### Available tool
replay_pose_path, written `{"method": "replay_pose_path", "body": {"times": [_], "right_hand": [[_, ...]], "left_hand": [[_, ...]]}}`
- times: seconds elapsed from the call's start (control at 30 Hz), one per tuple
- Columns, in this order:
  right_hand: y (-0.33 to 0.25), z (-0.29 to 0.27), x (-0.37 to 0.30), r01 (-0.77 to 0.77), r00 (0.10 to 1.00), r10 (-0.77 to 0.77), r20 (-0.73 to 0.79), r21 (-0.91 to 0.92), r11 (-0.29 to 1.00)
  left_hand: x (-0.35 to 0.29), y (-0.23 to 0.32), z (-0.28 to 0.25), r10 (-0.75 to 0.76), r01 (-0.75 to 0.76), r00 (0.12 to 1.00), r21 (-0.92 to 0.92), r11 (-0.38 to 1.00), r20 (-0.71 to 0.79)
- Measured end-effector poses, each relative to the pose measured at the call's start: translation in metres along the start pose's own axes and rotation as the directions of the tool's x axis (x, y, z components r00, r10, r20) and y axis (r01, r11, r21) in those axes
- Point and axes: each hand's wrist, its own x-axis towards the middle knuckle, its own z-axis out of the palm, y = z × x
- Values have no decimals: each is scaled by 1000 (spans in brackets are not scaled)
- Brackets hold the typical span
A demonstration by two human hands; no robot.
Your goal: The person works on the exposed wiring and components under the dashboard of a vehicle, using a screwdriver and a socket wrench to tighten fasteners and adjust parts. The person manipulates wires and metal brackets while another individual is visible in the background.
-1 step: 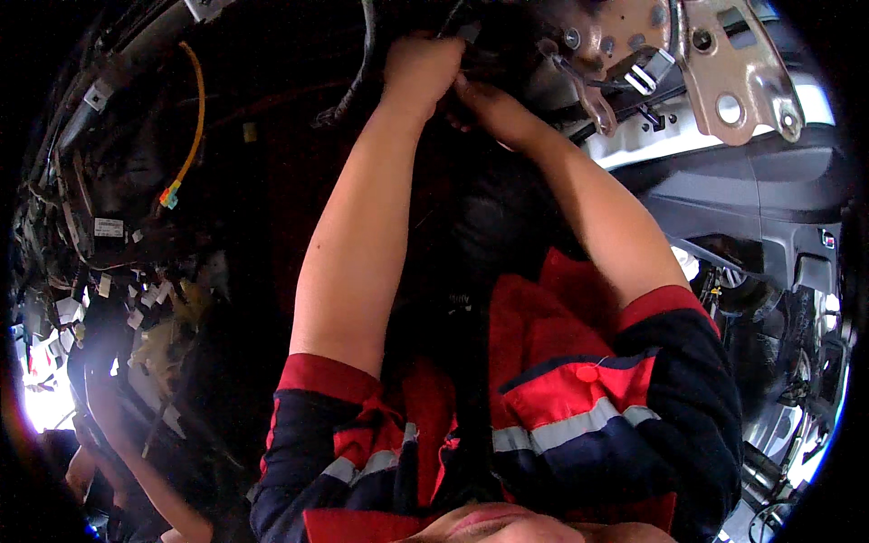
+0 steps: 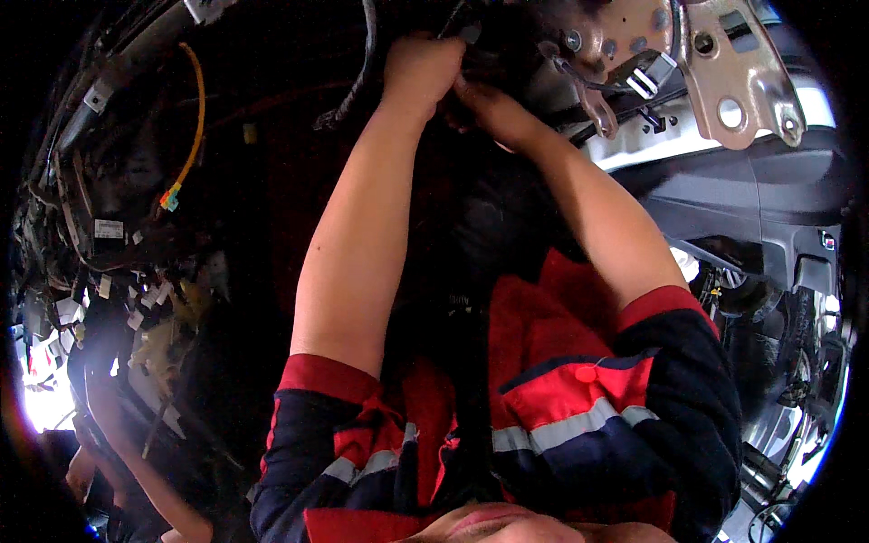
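Note:
Both arms reach up to the top middle of the head view, into a dark car interior. My left hand is closed, its fingers curled away from view. A thin dark cable runs down to its knuckles; whether the fingers grip it I cannot make out. Just to the right and slightly lower, my right hand lies in shadow, fingertips close to the left hand. Its fingers are too dark to read. A grey-black sheathed cable hangs to the left of my left hand, apart from it.
A bare metal bracket juts in at the upper right, above a grey door panel. On the left hang a yellow cable with a connector and a tangled wiring harness. Another person's arm shows at the lower left.

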Motion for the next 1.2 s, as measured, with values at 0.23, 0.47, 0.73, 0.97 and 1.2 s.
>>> {"method": "replay_pose_path", "body": {"times": [0.23, 0.47, 0.73, 0.97, 1.2], "right_hand": [[-19, 1, -11, -125, 991, 101, -86, -357, 926], [-105, 11, -53, -61, 992, -61, -113, -831, 554], [-129, 47, -97, 177, 770, -564, -299, -748, 639], [-150, 75, -67, 614, 731, -651, -202, -221, 758], [-86, 52, -70, 546, 662, -701, -264, -472, 693]], "left_hand": [[-10, 13, 1, -127, 140, 989, -216, 966, 73], [12, -21, -3, -190, 260, 965, -594, 762, 179], [2, -13, -4, -140, 180, 983, -565, 805, 115], [-6, -5, -11, -208, 268, 957, -891, 367, 202], [-20, -33, -27, -270, 409, 899, -880, 242, 344]]}}
